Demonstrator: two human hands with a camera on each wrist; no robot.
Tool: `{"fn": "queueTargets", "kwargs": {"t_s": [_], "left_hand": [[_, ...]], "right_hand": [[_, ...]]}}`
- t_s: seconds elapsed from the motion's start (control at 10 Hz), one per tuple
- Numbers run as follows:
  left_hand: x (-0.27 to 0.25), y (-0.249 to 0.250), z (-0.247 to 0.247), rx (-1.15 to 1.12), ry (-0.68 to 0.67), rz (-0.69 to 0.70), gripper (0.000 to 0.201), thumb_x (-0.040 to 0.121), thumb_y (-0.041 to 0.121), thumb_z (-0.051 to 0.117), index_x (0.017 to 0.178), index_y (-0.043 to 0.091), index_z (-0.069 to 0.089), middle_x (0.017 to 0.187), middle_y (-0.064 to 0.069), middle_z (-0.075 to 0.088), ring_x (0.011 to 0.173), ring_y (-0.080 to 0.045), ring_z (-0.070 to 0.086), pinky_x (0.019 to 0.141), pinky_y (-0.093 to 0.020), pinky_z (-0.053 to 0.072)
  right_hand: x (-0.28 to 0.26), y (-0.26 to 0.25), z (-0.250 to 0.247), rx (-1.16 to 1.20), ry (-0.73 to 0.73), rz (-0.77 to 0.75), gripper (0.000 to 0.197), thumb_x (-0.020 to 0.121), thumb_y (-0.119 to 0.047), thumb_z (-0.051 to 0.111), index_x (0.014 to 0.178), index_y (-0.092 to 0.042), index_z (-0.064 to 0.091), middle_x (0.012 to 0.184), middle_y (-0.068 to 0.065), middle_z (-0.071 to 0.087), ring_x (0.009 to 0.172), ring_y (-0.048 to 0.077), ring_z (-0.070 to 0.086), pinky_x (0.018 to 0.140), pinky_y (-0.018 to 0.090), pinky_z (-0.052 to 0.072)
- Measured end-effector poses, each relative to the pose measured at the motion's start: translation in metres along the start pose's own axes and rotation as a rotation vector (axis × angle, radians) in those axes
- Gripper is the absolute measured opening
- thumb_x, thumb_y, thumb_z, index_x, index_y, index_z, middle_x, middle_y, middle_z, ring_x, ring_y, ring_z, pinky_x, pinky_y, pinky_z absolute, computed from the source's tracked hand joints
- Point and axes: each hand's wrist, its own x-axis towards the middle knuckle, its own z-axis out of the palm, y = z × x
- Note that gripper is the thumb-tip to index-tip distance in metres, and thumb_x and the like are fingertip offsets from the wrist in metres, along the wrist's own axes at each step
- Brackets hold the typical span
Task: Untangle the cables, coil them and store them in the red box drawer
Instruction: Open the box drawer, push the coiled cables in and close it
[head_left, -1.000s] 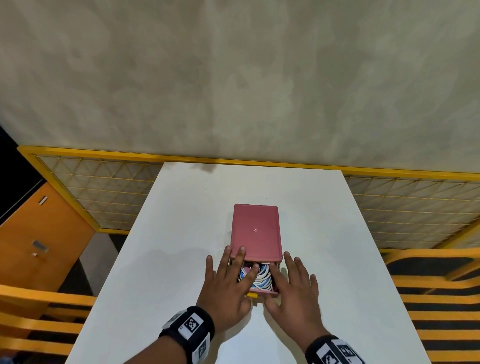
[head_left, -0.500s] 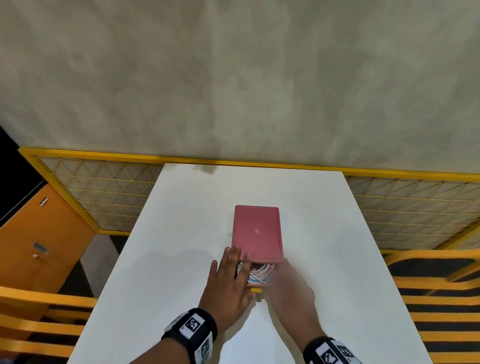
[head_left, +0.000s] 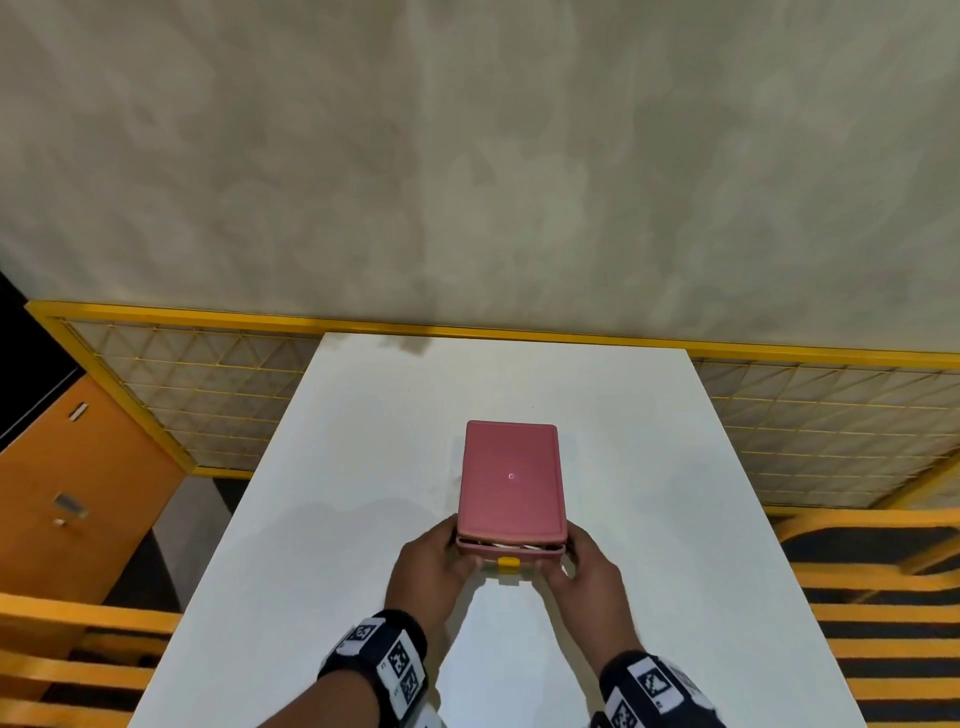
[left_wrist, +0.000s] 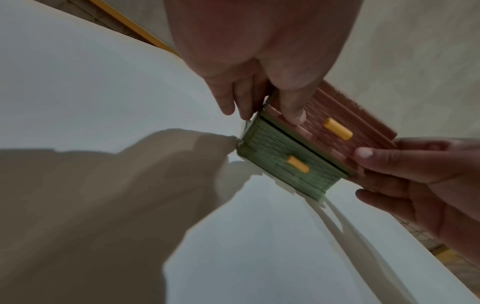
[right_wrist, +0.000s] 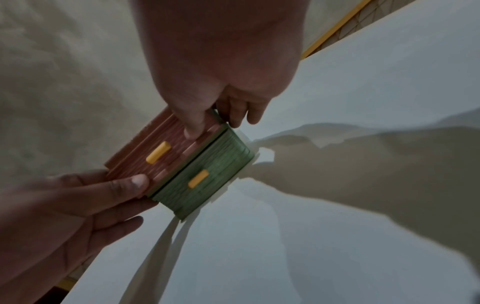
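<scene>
A red box (head_left: 511, 478) stands on the white table (head_left: 363, 467), near the front. Its red drawer (head_left: 540, 556) with a yellow handle (head_left: 508, 564) is pushed almost fully in. Only a sliver of white cable (head_left: 514, 545) shows in the gap. My left hand (head_left: 457, 551) grips the left front corner, with its thumb (left_wrist: 293, 115) on the red drawer front (left_wrist: 319, 107). My right hand (head_left: 569, 553) grips the right front corner, and its thumb (right_wrist: 192, 131) presses the same front (right_wrist: 135, 156). Below it sits a shut green drawer (left_wrist: 280, 156).
A yellow-framed mesh fence (head_left: 208, 395) runs behind and beside the table under a beige wall. An orange cabinet (head_left: 67, 493) stands at the left. Yellow slats (head_left: 883, 623) lie at both lower corners. White tabletop surrounds the box on all sides.
The drawer stood open with coiled cables showing and both hands on them. It has slid almost shut, and both hands have moved to the box's front corners.
</scene>
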Motion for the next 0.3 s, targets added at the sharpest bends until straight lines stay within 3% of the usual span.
{"fn": "queueTargets", "kwargs": {"t_s": [0.1,0.2,0.3], "left_hand": [[0.0055,0.0015,0.0067,-0.044,0.034,-0.055,0.044,0.079,0.01,0.067,0.093,0.052,0.066,0.09,0.019,0.076,0.091,-0.004,0.07,0.085,-0.027,0.055],[0.0051,0.0008,0.01,-0.097,0.062,-0.078,0.042,0.077,0.011,0.069,0.094,0.049,0.069,0.09,0.018,0.076,0.09,-0.005,0.071,0.088,-0.034,0.056],[0.0076,0.0006,0.0101,-0.094,0.072,-0.081,0.042,0.078,0.011,0.069,0.092,0.051,0.067,0.09,0.018,0.076,0.091,-0.005,0.071,0.089,-0.034,0.056]], "right_hand": [[0.0052,0.0054,0.0085,-0.012,0.068,0.032,0.041,0.086,-0.011,0.063,0.123,-0.029,0.061,0.101,-0.025,0.067,0.098,-0.008,0.062,0.082,0.014,0.049],[0.0067,0.0075,0.0098,-0.011,0.085,0.057,0.04,0.086,-0.013,0.064,0.124,-0.025,0.062,0.102,-0.018,0.069,0.099,0.003,0.065,0.085,0.024,0.051],[0.0077,0.0055,0.0103,-0.004,0.097,0.047,0.039,0.086,-0.013,0.065,0.124,-0.024,0.062,0.103,-0.018,0.069,0.101,0.005,0.065,0.082,0.019,0.049]]}}
